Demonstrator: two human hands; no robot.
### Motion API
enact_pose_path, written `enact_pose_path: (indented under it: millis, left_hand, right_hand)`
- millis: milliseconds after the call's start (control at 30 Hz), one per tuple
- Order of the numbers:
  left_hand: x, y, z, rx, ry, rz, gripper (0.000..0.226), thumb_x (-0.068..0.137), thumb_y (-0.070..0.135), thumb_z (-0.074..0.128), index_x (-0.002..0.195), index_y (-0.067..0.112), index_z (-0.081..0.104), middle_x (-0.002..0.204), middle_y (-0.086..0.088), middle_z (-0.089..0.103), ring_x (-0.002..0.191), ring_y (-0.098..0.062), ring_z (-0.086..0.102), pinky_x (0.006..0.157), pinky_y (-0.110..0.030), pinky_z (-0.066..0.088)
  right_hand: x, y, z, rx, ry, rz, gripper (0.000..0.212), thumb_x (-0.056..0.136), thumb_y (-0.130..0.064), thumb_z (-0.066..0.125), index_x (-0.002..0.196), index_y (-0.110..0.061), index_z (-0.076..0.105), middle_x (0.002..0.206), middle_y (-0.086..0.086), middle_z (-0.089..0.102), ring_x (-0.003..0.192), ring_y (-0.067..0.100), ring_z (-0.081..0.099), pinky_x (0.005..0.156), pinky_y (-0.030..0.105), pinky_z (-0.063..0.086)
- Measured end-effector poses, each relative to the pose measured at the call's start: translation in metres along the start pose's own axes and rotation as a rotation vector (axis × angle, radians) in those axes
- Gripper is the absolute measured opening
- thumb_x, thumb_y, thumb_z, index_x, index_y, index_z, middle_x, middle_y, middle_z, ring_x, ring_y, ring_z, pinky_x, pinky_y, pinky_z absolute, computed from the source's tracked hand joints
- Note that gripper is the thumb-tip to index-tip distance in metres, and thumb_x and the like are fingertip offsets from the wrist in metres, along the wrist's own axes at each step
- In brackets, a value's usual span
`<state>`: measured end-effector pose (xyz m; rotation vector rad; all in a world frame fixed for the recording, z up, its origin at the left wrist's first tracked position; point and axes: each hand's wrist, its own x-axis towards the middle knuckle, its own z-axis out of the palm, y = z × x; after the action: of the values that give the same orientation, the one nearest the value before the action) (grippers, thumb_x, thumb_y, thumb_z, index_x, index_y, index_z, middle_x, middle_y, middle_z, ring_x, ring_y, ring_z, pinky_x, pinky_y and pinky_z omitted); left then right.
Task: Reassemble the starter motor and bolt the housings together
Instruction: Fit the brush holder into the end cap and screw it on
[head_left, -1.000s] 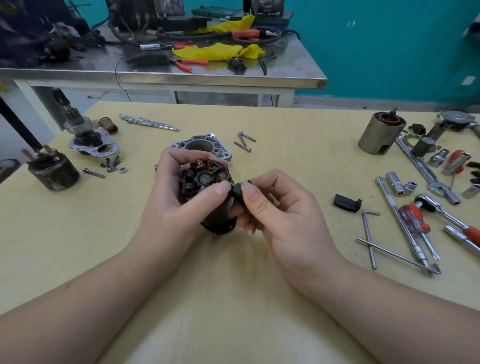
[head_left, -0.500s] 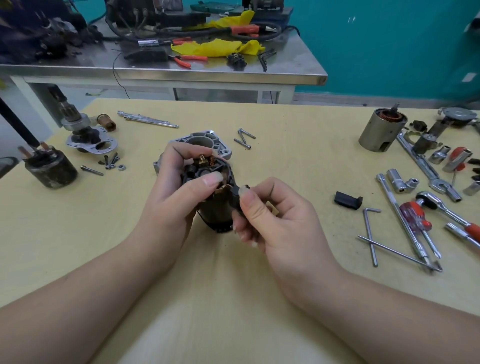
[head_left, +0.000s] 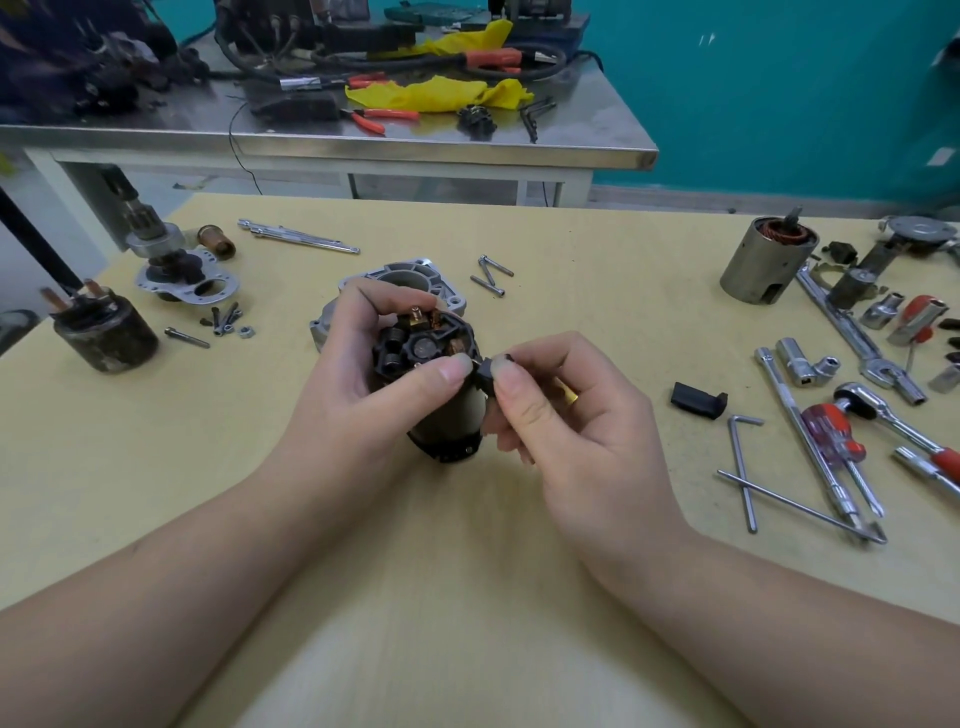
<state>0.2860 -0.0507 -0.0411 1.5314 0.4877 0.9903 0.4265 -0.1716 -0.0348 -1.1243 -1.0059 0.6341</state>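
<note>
My left hand grips the dark cylindrical motor body, held upright above the yellow table with its black brush holder and copper brushes facing me. My right hand pinches a small black rubber piece against the body's right upper rim; a brass-tipped part shows behind its fingers. The grey aluminium end housing lies just behind the hands. Two loose bolts lie to its right.
At the left stand a black solenoid, a pinion gear on its plate, small screws and a nut. At the right are a field coil housing, a black rubber block, hex keys, sockets, ratchets and screwdrivers. A steel bench stands behind.
The view shifted slightly. My right hand's thumb and finger moved the small black piece closer against the motor body's rim; my left hand kept its grip.
</note>
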Motion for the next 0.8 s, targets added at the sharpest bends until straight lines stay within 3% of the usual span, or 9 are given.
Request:
enact_pose_path:
  millis: [100, 167, 333, 467, 567, 633, 733, 800]
  left_hand:
    - [-0.001, 0.002, 0.001, 0.012, -0.018, 0.002, 0.045, 0.084, 0.032, 0.084, 0.122, 0.028, 0.06, 0.125, -0.018, 0.069, 0.113, -0.036, 0.068, 0.093, -0.055, 0.058]
    - [-0.001, 0.004, 0.002, 0.015, -0.023, 0.011, 0.045, 0.084, 0.032, 0.083, 0.121, 0.027, 0.06, 0.123, -0.017, 0.069, 0.107, -0.029, 0.069, 0.088, -0.046, 0.059]
    - [-0.001, 0.007, 0.008, 0.064, -0.021, 0.037, 0.041, 0.082, 0.036, 0.083, 0.117, 0.033, 0.062, 0.124, -0.016, 0.07, 0.108, -0.026, 0.07, 0.091, -0.04, 0.06]
    - [0.001, 0.01, 0.011, 0.096, -0.005, 0.041, 0.039, 0.079, 0.038, 0.082, 0.113, 0.039, 0.062, 0.118, -0.011, 0.073, 0.103, -0.017, 0.071, 0.086, -0.028, 0.058]
    - [0.003, 0.014, 0.01, 0.12, 0.009, 0.031, 0.041, 0.078, 0.04, 0.081, 0.113, 0.035, 0.06, 0.108, 0.003, 0.075, 0.096, -0.011, 0.072, 0.08, -0.022, 0.057]
    - [0.003, 0.015, 0.011, 0.152, 0.024, 0.024, 0.044, 0.077, 0.044, 0.08, 0.115, 0.035, 0.06, 0.106, 0.01, 0.074, 0.098, -0.01, 0.073, 0.082, -0.023, 0.057]
    - [0.0, 0.013, 0.014, 0.206, 0.064, 0.042, 0.046, 0.078, 0.05, 0.077, 0.119, 0.037, 0.058, 0.114, 0.011, 0.072, 0.11, -0.014, 0.072, 0.095, -0.035, 0.057]
    - [-0.005, 0.011, 0.018, 0.207, 0.094, 0.072, 0.047, 0.081, 0.051, 0.074, 0.123, 0.037, 0.057, 0.116, 0.02, 0.071, 0.113, -0.008, 0.07, 0.097, -0.031, 0.054]
  right_hand:
    - [0.001, -0.002, 0.0, -0.019, 0.009, -0.009, 0.011, 0.099, -0.023, 0.07, 0.092, -0.015, 0.068, 0.08, 0.005, 0.072, 0.073, 0.016, 0.066, 0.064, 0.02, 0.049]
    - [0.002, -0.003, 0.001, 0.007, 0.019, 0.02, 0.016, 0.098, -0.024, 0.071, 0.087, -0.014, 0.066, 0.077, 0.01, 0.072, 0.068, 0.018, 0.065, 0.061, 0.022, 0.05]
    - [0.003, -0.002, 0.002, 0.172, 0.073, 0.177, 0.014, 0.088, -0.027, 0.074, 0.077, -0.022, 0.069, 0.072, 0.011, 0.066, 0.061, 0.017, 0.061, 0.057, 0.022, 0.048]
    - [0.008, 0.0, 0.0, 0.159, 0.07, 0.224, 0.014, 0.085, -0.03, 0.076, 0.086, -0.018, 0.069, 0.071, 0.009, 0.068, 0.062, 0.021, 0.059, 0.061, 0.033, 0.045]
    - [0.015, -0.003, -0.003, 0.114, 0.039, 0.232, 0.021, 0.086, -0.03, 0.074, 0.094, -0.011, 0.067, 0.073, 0.013, 0.069, 0.065, 0.024, 0.062, 0.061, 0.037, 0.045]
    - [0.021, -0.007, -0.006, 0.041, 0.017, 0.216, 0.021, 0.087, -0.03, 0.074, 0.093, -0.011, 0.068, 0.072, 0.011, 0.07, 0.064, 0.021, 0.063, 0.06, 0.032, 0.047]
    - [0.026, -0.01, -0.007, -0.074, 0.017, 0.154, 0.019, 0.088, -0.029, 0.073, 0.08, -0.014, 0.066, 0.066, 0.004, 0.066, 0.06, 0.015, 0.057, 0.057, 0.021, 0.045]
    - [0.025, -0.009, -0.004, -0.079, 0.021, 0.14, 0.02, 0.088, -0.028, 0.072, 0.074, -0.019, 0.062, 0.064, 0.003, 0.063, 0.061, 0.015, 0.054, 0.058, 0.021, 0.044]
